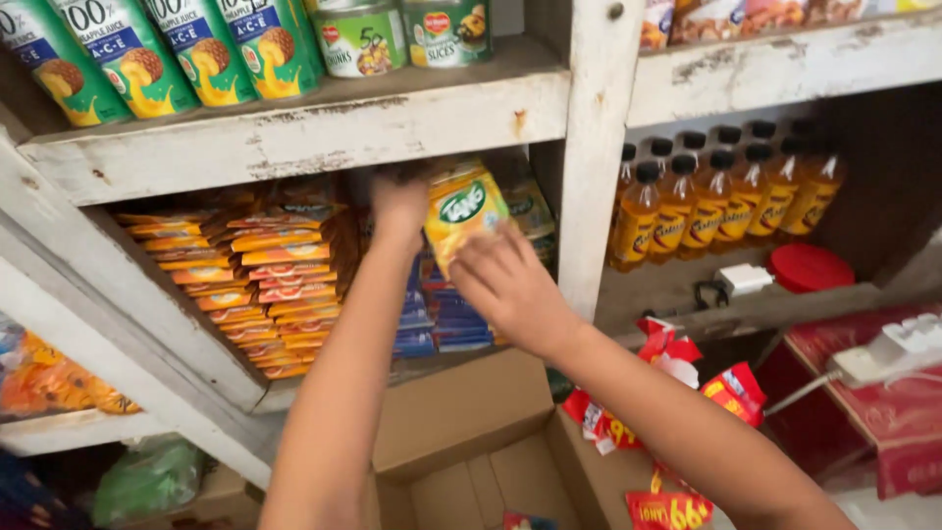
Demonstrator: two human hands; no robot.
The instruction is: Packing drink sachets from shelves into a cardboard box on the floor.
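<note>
Yellow-green drink-mix sachet [463, 211] sits pinched in the right hand [505, 285], held up at the mouth of the middle shelf bay [294, 137], approx. 12 o'clock from the open cardboard box [461, 432]. Left hand [397, 206] is at 9 o'clock of the sachet, reaching deeper in; its fingers are lost in shadow under the shelf edge, so can't tell if they grip anything. Hands near each other but not joined.

Step looks like shelving: sachet going in w/ the others. Stacked orange sachets [265, 285] lie at 9 o'clock, blue packs [437, 314] at 6 o'clock just under the hands, orange juice bottles [716, 196] in the bay at 3 o'clock.

Next move prob. needs the sachet laid flat onto a stack, w/o toppling the neighbouring piles.
</note>
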